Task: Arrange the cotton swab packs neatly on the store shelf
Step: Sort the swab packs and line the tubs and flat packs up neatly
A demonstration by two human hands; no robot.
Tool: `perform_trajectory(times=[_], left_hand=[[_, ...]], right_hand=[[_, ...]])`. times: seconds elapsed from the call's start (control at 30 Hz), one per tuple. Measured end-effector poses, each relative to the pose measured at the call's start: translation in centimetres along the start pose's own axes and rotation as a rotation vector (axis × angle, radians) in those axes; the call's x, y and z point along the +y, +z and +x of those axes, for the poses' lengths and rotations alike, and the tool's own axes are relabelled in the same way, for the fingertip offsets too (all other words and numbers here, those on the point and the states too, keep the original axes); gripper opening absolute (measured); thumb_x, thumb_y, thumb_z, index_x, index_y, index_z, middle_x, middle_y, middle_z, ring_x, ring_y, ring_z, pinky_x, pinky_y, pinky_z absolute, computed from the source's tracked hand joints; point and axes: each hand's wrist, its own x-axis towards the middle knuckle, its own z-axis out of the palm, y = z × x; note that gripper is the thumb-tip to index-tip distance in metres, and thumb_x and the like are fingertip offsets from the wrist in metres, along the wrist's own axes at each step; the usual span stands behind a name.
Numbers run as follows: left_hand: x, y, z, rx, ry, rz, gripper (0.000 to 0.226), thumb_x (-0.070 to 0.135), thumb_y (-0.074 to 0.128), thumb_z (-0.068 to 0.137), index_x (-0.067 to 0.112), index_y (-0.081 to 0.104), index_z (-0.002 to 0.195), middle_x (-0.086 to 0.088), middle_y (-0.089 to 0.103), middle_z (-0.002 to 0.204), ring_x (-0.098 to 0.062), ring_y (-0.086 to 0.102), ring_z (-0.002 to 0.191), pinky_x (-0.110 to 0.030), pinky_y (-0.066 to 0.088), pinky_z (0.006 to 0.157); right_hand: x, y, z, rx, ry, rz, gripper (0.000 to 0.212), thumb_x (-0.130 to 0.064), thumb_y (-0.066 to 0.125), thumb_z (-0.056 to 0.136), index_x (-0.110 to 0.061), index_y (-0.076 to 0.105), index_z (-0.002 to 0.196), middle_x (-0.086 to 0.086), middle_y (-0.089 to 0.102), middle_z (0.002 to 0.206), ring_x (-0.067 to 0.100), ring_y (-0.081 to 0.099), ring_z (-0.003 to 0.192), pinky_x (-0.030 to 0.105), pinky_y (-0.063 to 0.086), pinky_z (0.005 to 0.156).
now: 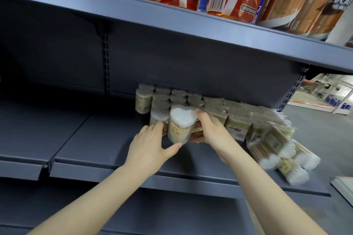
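Observation:
A heart-shaped clear tub of cotton swabs [181,123] stands near the middle of the grey shelf [99,145]. My left hand [150,145] holds it from the left, thumb under its base and fingers behind it. My right hand [211,127] grips its right side, fingers curled over the top edge. Several round swab tubs [162,97] stand in rows behind it against the back panel. To their right stand several square swab packs [236,118].
A loose pile of swab packs [280,150] lies tumbled at the shelf's right end, some near the front edge. The shelf above [172,30] carries red drink packs and coffee bottles. The left part of the grey shelf is bare.

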Motion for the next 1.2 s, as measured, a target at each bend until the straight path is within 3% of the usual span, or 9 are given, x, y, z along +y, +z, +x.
perform_trajectory(times=[0.13,0.27,0.43,0.53,0.6,0.73,1.0,1.2], left_hand=[[-0.6,0.0,0.4,-0.029,-0.038,-0.200,0.044,0.043,0.067,0.076,0.026,0.048,0.112,0.013,0.056,0.108,-0.003,0.046,0.105,-0.020,0.041,0.082],[-1.0,-0.1,0.7,-0.024,-0.046,-0.263,0.052,0.039,0.069,0.075,0.026,0.046,0.120,0.014,0.053,0.108,-0.002,0.045,0.105,-0.017,0.038,0.083],[-1.2,-0.3,0.7,-0.034,-0.007,-0.210,0.047,0.043,0.065,0.077,0.027,0.053,0.120,0.020,0.052,0.100,-0.004,0.045,0.103,-0.021,0.041,0.086],[-1.4,-0.4,0.6,-0.042,-0.035,-0.216,0.044,0.046,0.066,0.073,0.028,0.056,0.113,0.019,0.055,0.098,-0.006,0.048,0.101,-0.026,0.044,0.086],[-1.4,-0.5,0.6,-0.053,-0.055,-0.218,0.042,0.049,0.066,0.071,0.030,0.056,0.106,0.020,0.056,0.093,-0.005,0.048,0.097,-0.028,0.046,0.084],[-1.0,-1.0,0.2,-0.070,-0.087,-0.233,0.034,0.051,0.065,0.067,0.031,0.056,0.093,0.019,0.054,0.081,0.000,0.049,0.088,-0.028,0.048,0.077],[-1.3,-1.3,0.1,-0.138,-0.158,-0.271,0.034,0.053,0.064,0.067,0.032,0.058,0.091,0.015,0.058,0.078,0.000,0.054,0.078,-0.029,0.051,0.073],[-2.0,-1.6,0.3,-0.177,-0.169,-0.319,0.022,0.047,0.066,0.071,0.036,0.056,0.088,0.016,0.058,0.066,0.001,0.055,0.067,-0.027,0.051,0.067]], right_hand=[[-0.3,0.3,0.2,-0.011,0.018,-0.035,0.031,-0.033,0.031,0.098,-0.017,0.058,0.099,0.008,0.064,0.095,0.023,0.064,0.083,0.030,0.056,0.069],[-1.0,0.4,0.2,0.023,-0.015,-0.091,0.032,-0.026,0.033,0.099,-0.011,0.057,0.083,0.006,0.060,0.075,0.012,0.059,0.063,0.021,0.048,0.056],[-1.1,0.4,0.8,0.079,-0.217,-0.299,0.031,-0.018,0.040,0.097,0.004,0.059,0.089,0.013,0.062,0.079,0.021,0.057,0.072,0.033,0.045,0.069],[-1.3,0.5,1.1,0.117,-0.242,-0.330,0.022,-0.015,0.044,0.095,-0.011,0.065,0.099,-0.003,0.067,0.094,0.009,0.061,0.087,0.025,0.047,0.079],[-1.3,0.6,1.3,0.132,-0.242,-0.333,0.022,-0.013,0.045,0.094,-0.016,0.066,0.100,-0.011,0.065,0.094,0.003,0.059,0.088,0.020,0.046,0.078],[-1.2,0.9,2.0,0.165,-0.187,-0.307,0.022,-0.012,0.047,0.092,-0.020,0.066,0.086,-0.010,0.066,0.084,0.009,0.062,0.082,0.031,0.050,0.079],[-0.9,1.5,2.8,0.162,-0.139,-0.371,0.028,-0.017,0.049,0.092,0.002,0.066,0.081,0.022,0.065,0.078,0.018,0.051,0.064,0.026,0.037,0.059],[-1.0,2.3,3.2,0.152,-0.140,-0.426,0.031,-0.024,0.052,0.091,0.002,0.063,0.076,0.007,0.053,0.060,0.015,0.046,0.059,0.026,0.032,0.056]])
